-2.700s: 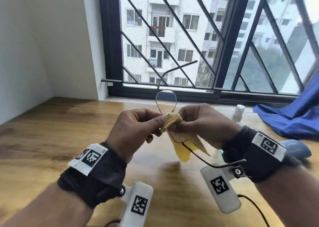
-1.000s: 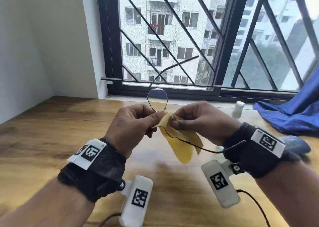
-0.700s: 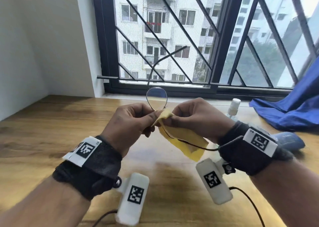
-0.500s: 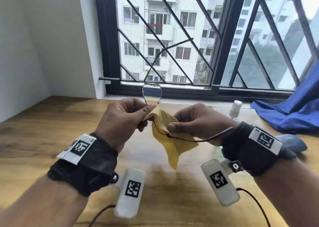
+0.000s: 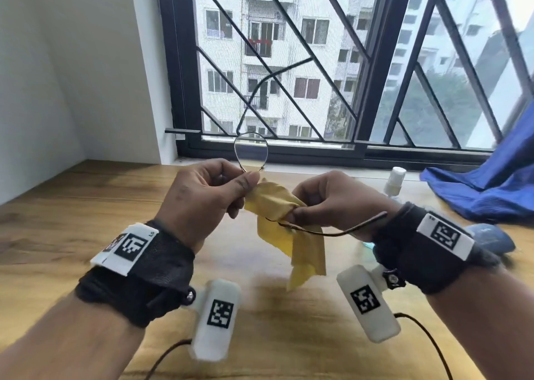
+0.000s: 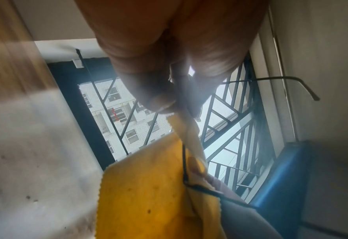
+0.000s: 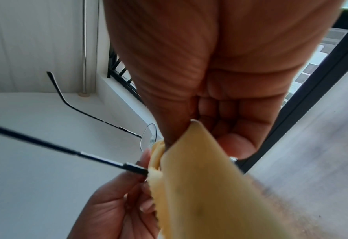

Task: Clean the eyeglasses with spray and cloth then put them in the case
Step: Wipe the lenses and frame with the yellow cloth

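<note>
- The glasses [image 5: 250, 152] had tipped a bit since a moment before, and the yellow cloth [image 5: 284, 223] hung lower over the bench [image 5: 57, 206].
- That looked like wiping was still going on, so the case step was not yet done.
- The left hand [image 5: 202, 200] pinched the glasses by the middle, one lens sticking up above it.
- The right hand [image 5: 335, 203] pinched the cloth around the other lens, just right of the left hand.
- The spray bottle [image 5: 394, 180] stood behind the right hand.
</note>
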